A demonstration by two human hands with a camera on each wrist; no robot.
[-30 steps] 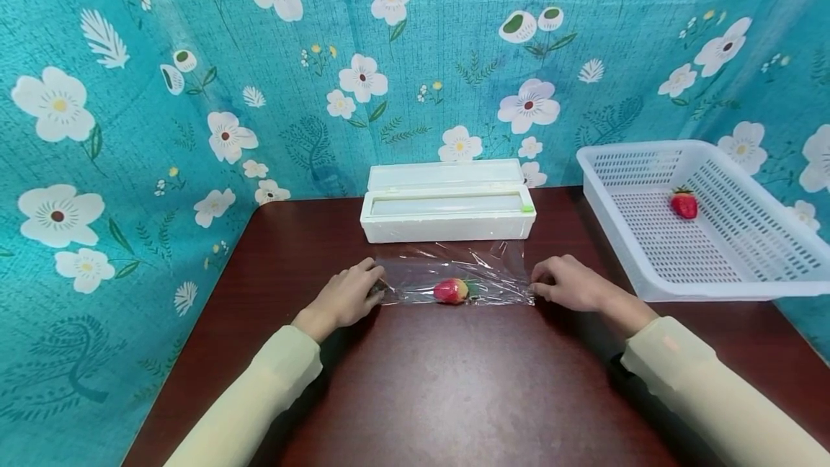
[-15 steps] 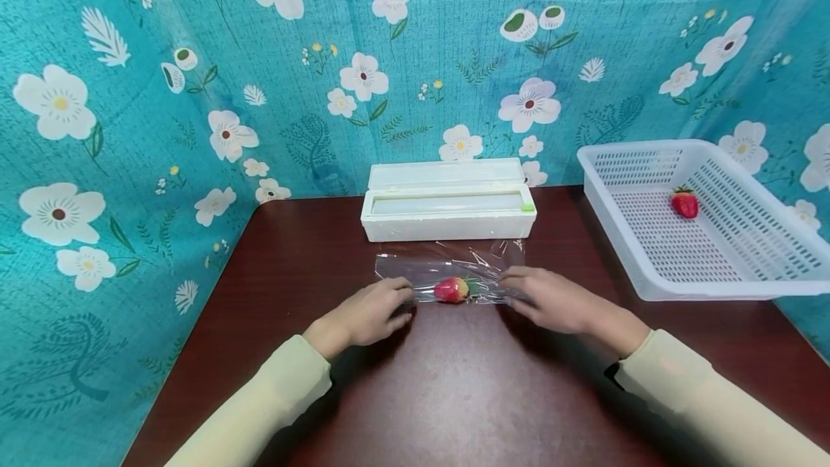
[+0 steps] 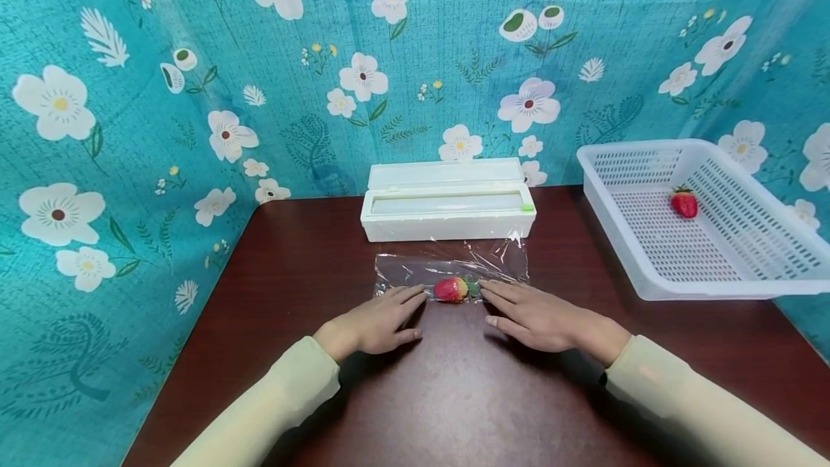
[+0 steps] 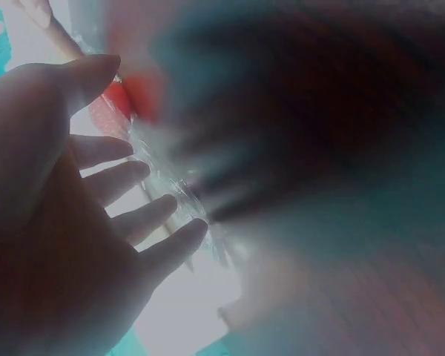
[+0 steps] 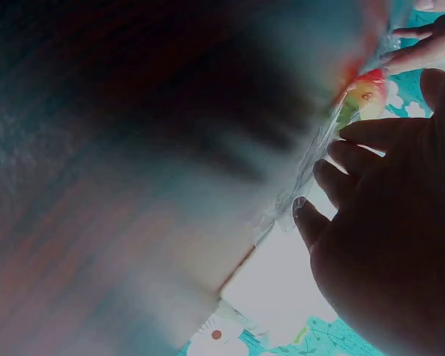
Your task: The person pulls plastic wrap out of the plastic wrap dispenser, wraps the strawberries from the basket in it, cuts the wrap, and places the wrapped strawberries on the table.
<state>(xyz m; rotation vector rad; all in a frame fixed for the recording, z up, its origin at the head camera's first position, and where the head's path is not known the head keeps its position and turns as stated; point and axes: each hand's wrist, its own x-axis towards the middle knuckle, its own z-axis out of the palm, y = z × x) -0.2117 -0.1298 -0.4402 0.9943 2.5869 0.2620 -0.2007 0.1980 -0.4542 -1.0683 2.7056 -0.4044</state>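
A strawberry (image 3: 447,290) lies at the near edge of a sheet of clear film (image 3: 428,267) on a dark table (image 3: 447,402), flanked by a person's two hands and backed by a white box (image 3: 447,230). The left hand (image 3: 375,320) and the right hand (image 3: 541,316) rest with fingers outstretched, fingertips at the film, gripping nothing. The berry's long axis runs crosswise, roughly parallel to the box's front, its tip toward the left hand, its leafy cap toward the right. It looks light and perhaps easily bruised (real fruit or model, one cannot tell), so a gentle pinch round its broad middle seems safest; the film looks thin, limp and slick, prone to wrinkling. A second strawberry (image 3: 684,204) sits in a white basket (image 3: 733,290) at right.
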